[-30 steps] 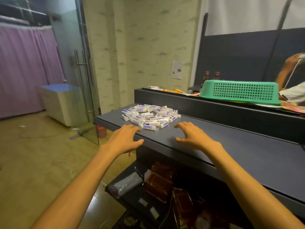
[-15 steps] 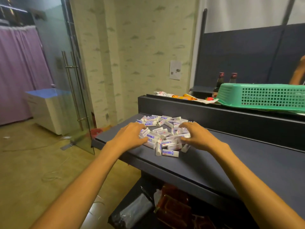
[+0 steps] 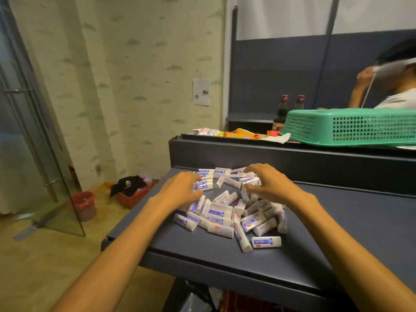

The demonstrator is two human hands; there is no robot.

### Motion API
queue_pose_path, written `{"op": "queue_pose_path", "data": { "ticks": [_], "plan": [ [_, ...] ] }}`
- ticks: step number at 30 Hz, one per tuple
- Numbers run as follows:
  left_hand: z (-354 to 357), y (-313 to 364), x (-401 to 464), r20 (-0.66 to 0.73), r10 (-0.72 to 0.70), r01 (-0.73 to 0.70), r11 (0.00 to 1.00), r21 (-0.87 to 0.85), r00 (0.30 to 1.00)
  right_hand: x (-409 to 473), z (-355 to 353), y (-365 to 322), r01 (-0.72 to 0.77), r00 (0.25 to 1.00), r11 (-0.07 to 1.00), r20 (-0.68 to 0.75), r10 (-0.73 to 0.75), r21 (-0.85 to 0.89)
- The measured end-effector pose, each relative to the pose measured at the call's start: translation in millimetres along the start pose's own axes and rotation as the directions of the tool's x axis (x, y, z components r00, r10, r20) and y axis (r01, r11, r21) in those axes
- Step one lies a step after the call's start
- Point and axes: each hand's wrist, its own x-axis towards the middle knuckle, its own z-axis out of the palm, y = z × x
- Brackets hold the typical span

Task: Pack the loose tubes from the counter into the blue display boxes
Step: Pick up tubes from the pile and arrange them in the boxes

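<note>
White tubes (image 3: 227, 210) with blue labels lie in a loose heap on the dark counter (image 3: 337, 233), toward its left end, the farthest ones close against the raised back ledge (image 3: 292, 158). No blue display box is in view, so packing is judged not yet begun; the whole heap remains to be boxed. The left hand (image 3: 180, 190) rests on the heap's far-left side, fingers curled over tubes. The right hand (image 3: 267, 185) sits on the far-right side, fingers bent down into the pile (whether either hand actually grasps a tube cannot be told). The nearest tube (image 3: 266, 242) lies well back from the front edge. The left edge is close to the heap, and a careless sweep could send tubes over it. Bare counter extends to the right, offering room for boxes. A green basket (image 3: 351, 127) stands on the upper shelf behind.
</note>
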Motion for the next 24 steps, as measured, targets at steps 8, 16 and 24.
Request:
{"op": "queue_pose_path", "data": {
  "ticks": [8, 16, 24],
  "plan": [
    [12.1, -0.7, 39.2, 0.021, 0.181, -0.181, 0.983, 0.013, 0.983, -1.5, 10.2, -0.9, -0.138, 0.99, 0.99, -0.028, 0.137, -0.042],
    [22.5, -1.0, 52.9, 0.067, 0.195, -0.194, 0.981, -0.023, 0.978, -2.1, 4.9, 5.9, -0.187, 0.982, 0.981, -0.047, 0.185, -0.045],
    [6.7, -8.3, 53.4, 0.014, 0.215, -0.209, 0.962, -0.178, 0.977, 7.2, -7.9, 16.6, -0.183, 0.982, 0.983, -0.042, 0.182, -0.03]
  ]
}}
